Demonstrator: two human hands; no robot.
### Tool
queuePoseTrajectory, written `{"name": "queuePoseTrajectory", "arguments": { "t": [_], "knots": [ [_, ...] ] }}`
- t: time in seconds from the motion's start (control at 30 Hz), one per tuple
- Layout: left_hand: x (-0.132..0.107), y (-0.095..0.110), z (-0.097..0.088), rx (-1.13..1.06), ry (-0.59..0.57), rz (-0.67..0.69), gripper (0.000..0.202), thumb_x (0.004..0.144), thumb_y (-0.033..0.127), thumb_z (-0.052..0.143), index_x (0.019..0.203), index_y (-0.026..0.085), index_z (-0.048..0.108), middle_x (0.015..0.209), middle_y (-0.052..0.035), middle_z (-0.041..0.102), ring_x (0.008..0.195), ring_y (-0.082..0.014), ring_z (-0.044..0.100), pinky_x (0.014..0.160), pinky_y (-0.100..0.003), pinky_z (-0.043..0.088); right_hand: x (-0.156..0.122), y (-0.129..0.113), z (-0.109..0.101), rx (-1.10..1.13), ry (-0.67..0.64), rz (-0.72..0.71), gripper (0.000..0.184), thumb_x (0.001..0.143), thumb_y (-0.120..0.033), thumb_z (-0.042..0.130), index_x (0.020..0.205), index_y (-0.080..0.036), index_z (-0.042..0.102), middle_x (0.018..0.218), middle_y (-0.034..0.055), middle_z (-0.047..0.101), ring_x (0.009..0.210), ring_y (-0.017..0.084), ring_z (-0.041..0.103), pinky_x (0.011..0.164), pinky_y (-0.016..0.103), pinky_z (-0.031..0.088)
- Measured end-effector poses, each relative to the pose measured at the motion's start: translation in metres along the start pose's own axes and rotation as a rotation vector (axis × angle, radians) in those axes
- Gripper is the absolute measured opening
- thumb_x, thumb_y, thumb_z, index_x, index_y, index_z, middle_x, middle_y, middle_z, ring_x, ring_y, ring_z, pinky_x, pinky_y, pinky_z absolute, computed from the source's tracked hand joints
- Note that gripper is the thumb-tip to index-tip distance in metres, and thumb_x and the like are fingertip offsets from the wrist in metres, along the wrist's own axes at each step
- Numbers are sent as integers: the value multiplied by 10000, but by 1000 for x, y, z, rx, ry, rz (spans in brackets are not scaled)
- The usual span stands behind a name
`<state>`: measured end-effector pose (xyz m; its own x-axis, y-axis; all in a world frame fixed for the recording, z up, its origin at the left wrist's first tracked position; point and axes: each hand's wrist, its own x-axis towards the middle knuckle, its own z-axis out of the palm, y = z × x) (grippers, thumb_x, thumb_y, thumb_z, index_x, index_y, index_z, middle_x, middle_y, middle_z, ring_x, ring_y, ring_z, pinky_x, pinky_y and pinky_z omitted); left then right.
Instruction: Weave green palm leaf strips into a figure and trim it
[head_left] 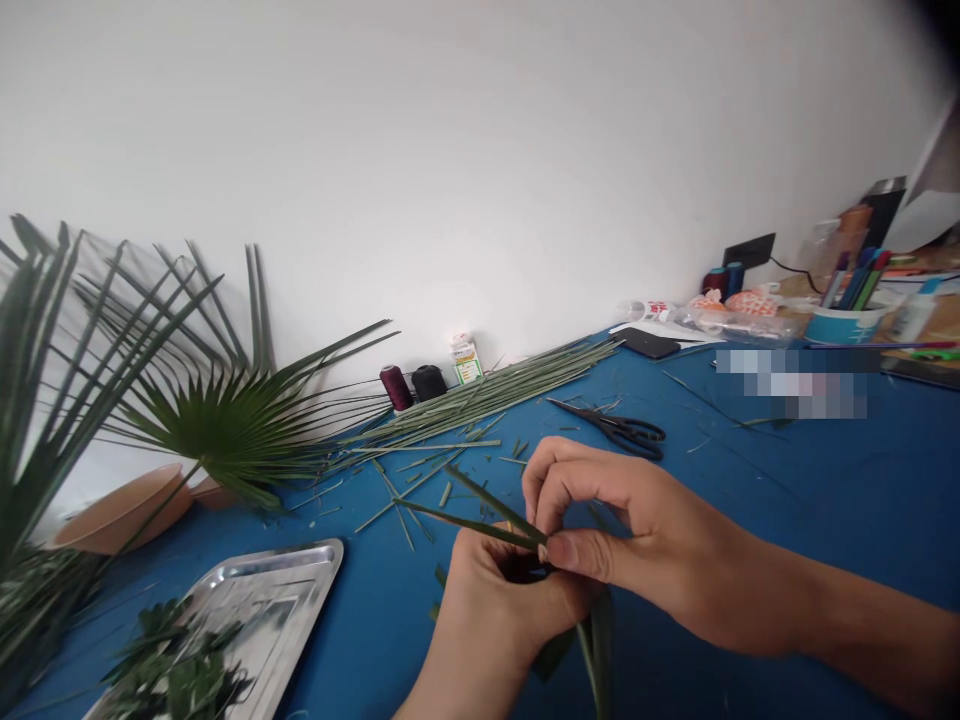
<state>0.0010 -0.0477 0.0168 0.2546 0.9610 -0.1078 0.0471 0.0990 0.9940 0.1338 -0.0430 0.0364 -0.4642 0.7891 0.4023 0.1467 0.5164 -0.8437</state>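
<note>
Over the blue table, both hands meet around green palm leaf strips [491,520]. My left hand [499,600] is curled round the strips, its thumb side up, with more leaf hanging out below the fingers. Thumb and fingertips of my right hand [637,530] pinch the strips just above the left fist. Two strip ends stick out to the left in a V. What lies inside the left fist is mostly hidden. Black scissors [626,430] rest on the table just beyond the right hand.
A metal tray [322,580] with folded leaf pieces stands at left, near a fan palm leaf [217,420] and a tan bowl [135,510]. Long cut strips [480,400], thread spools [396,388] and a small box [466,360] line the wall. A pen cup [844,325] is at right.
</note>
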Motion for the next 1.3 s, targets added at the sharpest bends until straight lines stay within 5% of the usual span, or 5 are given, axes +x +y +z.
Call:
{"name": "queuePoseTrajectory", "arguments": {
  "t": [0.37, 0.63, 0.73, 0.87, 1.3],
  "knots": [
    [2, -3, -5, -145, 24, 82, 157, 480, 102, 756, 584, 153, 650, 556, 24, 639, 533, -93, 545, 530, -187, 424, -2, 2, -22, 0, 45, 34, 136, 818, -299, 514, 800, -191, 596, 890, 12, 540, 862, 139, 528, 769, 249, 418],
    [4, -22, -13, 410, 255, 943, 225, 633, 37, 661, 792, 187, 605, 716, 6, 625, 645, -108, 579, 585, -190, 457, -40, 13, 8, -688, 463, -372, 262, 650, -50, 569, 843, -204, 480, 702, -6, 569, 646, 115, 553, 598, 207, 462],
    [3, -25, -12, 469, 355, 1052, 259, 654, 7, 627, 827, 195, 584, 736, 3, 615, 652, -107, 575, 585, -187, 455, -40, 16, 21, -814, 475, -471, 321, 646, -145, 632, 927, -196, 486, 740, 33, 626, 651, 146, 594, 594, 234, 493],
    [0, -24, -8, 426, 384, 999, 219, 655, 28, 618, 775, 210, 596, 699, 16, 621, 631, -107, 576, 584, -181, 450, -34, 16, 21, -908, 431, -580, 190, 708, -145, 580, 884, -214, 584, 684, 14, 668, 596, 130, 617, 565, 222, 495],
    [1, -1, -5, -211, 159, 185, 141, 508, 73, 722, 610, 130, 644, 576, -1, 625, 522, -97, 558, 473, -167, 436, -47, 25, 8, -800, 445, -619, 362, 623, -67, 626, 946, -229, 601, 688, -7, 696, 606, 135, 645, 588, 209, 511]
  ]
}}
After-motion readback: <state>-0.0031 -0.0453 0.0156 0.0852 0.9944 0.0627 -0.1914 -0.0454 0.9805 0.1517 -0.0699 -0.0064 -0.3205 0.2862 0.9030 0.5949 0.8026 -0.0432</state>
